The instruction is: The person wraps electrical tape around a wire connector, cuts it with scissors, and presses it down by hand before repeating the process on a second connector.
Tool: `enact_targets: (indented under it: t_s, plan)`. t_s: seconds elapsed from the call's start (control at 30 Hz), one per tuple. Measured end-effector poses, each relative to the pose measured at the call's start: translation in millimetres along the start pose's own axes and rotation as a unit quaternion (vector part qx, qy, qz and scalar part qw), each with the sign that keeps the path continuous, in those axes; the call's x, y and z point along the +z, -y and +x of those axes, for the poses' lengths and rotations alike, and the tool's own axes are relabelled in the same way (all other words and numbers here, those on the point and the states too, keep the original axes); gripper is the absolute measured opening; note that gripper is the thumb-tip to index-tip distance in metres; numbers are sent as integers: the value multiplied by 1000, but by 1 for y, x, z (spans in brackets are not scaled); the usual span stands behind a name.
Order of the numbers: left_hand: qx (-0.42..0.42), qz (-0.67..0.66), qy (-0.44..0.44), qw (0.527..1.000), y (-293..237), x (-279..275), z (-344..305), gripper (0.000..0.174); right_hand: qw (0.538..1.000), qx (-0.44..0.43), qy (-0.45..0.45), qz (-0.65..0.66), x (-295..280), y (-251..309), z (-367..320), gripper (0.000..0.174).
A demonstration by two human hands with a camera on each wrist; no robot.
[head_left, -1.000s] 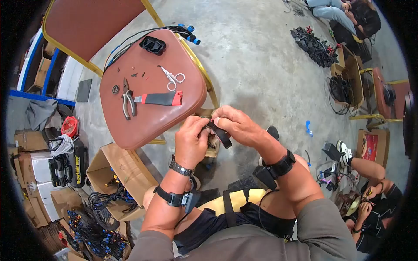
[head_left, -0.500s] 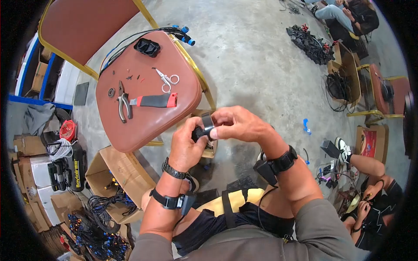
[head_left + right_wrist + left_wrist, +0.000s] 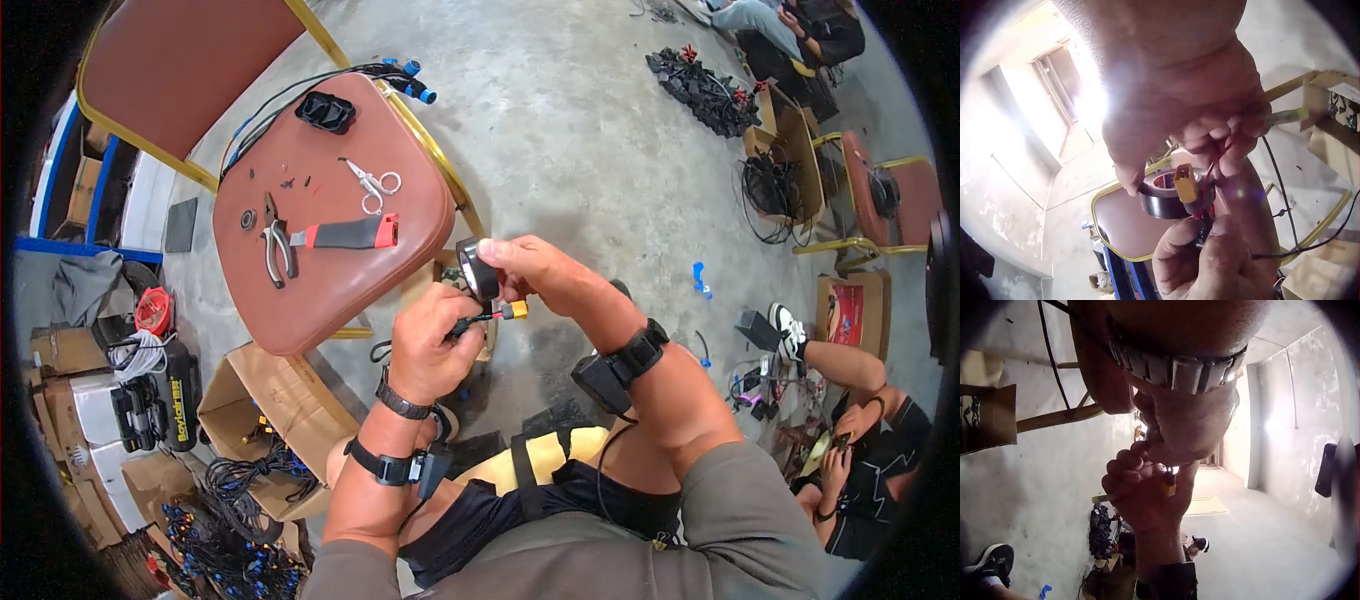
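Observation:
My left hand [image 3: 428,335] pinches a black cable [image 3: 462,326] between thumb and fingers. From it, red and black wires run to a yellow connector [image 3: 517,310], which points right in the head view. My right hand [image 3: 535,268] grips a roll of black tape [image 3: 487,277], its thumb on the outer face. In the right wrist view the tape roll [image 3: 1163,207] sits just behind the yellow connector [image 3: 1185,182], above the left fingertips. A pale yellow stick-like piece [image 3: 1288,117] pokes out beside the right hand's curled fingers.
On the brown chair [image 3: 330,285] lie pliers [image 3: 275,240], a red-black utility knife [image 3: 350,233], scissors [image 3: 370,186] and a black plastic tray [image 3: 326,112]. A cardboard box [image 3: 275,385] with cables stands at left. Another person [image 3: 865,470] sits at lower right.
The hands were close together over the black tape. Now my right hand has lifted the roll up and away, and the yellow connector shows beyond my left fingers.

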State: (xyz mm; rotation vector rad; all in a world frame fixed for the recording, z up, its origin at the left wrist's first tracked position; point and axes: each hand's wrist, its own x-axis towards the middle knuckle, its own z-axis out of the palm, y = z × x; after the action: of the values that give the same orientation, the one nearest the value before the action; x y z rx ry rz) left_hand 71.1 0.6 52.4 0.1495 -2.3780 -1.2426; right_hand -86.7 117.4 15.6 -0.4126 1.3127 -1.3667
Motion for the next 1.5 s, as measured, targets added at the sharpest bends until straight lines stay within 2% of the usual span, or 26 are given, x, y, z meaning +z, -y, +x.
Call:
enact_targets:
  t_s: [0.07, 0.23, 0.27, 0.3, 0.33, 0.37, 0.43, 0.47, 0.5, 0.57, 0.6, 0.63, 0.7, 0.73, 0.77, 0.83, 0.87, 0.93, 1.0, 1.07, 1.13, 1.2, 1.37, 1.4, 1.47, 1.5]
  plan:
    - [24, 9, -10, 1000, 0, 2, -1, 18, 1000, 18, -13, -9, 1, -3, 4, 65]
    - [-8, 9, -30, 999, 2, 3, -2, 16, 992, 64, -45, -96, 1, 6, 4, 72]
    - [-8, 9, -29, 999, 4, 3, -2, 16, 986, 1, -75, -146, -2, -1, 7, 72]
    - [-48, -4, -41, 998, 7, 4, -2, 15, 973, -63, -105, -195, 0, 0, 7, 71]
    - [-89, -18, -53, 994, 10, 4, -3, 13, 954, -124, -143, -232, -1, 4, 5, 55]
    - [-88, -17, -54, 995, 13, 4, -4, 13, 954, -125, -142, -232, 0, 7, 1, 55]
    - [-199, -48, -67, 977, 22, 3, -7, 11, 926, -225, -193, -233, 10, 27, -13, 36]
    - [-187, -49, -82, 978, 28, 5, -10, 10, 940, -185, -166, -232, 12, 34, -21, 27]
    - [-187, -47, -81, 978, 27, 5, -9, 10, 941, -186, -166, -231, 12, 32, -23, 27]
    - [-354, -183, -91, 913, 23, 4, -9, 7, 965, -143, -3, -220, 12, 26, -26, 30]
    - [-354, -182, -91, 913, 24, 5, -9, 7, 943, -170, 29, -283, 11, 20, -24, 23]
    - [-349, -219, -109, 905, 26, 6, -9, 6, 944, -171, 28, -283, 12, 12, -23, 23]
    - [-342, -256, -127, 895, 27, 5, -8, 6, 861, -263, -46, -432, 18, 0, -20, 28]
    - [-351, -284, -125, 884, 26, 3, -7, 7, 889, -210, -12, -407, 18, 2, -19, 38]
    - [-358, -311, -123, 872, 25, 1, -7, 8, 888, -211, -12, -408, 18, -3, -14, 38]
    - [-351, -347, -104, 863, 29, -3, -9, 8, 866, -356, -29, -351, 22, -11, -4, 38]
    - [-345, -382, -86, 853, 31, -4, -10, 9, 866, -356, -29, -351, 19, -13, -3, 38]
    - [-344, -413, -61, 841, 30, -9, -11, 9, 921, -274, 77, -267, 19, -1, -6, 34]
    - [-342, -459, -21, 819, 32, -13, -12, 11, 912, -290, 55, -283, 20, -3, -7, 30]
    - [-343, -479, -26, 807, 30, -15, -11, 14, 903, -305, 35, -299, 20, 0, -8, 27]
    - [-344, -499, -31, 795, 29, -16, -11, 17, 961, -116, 55, -245, 23, 13, -14, 22]
    - [-300, -513, -35, 804, 32, -14, -12, 25, 966, -135, 51, -215, 22, 7, -10, 22]
    - [-315, -472, -108, 816, 26, -8, -12, 32, 973, -162, 22, -163, 24, 7, -9, 23]
    - [-305, -439, -113, 837, 27, -8, -12, 32, 973, -161, 23, -163, 23, 6, -9, 23]
    - [-294, -407, -117, 857, 23, -6, -10, 32, 995, -55, 34, -75, 19, 4, -9, 24]
    - [-284, -358, -117, 882, 17, -5, -7, 31, 995, -55, 34, -75, 20, 5, -11, 24]
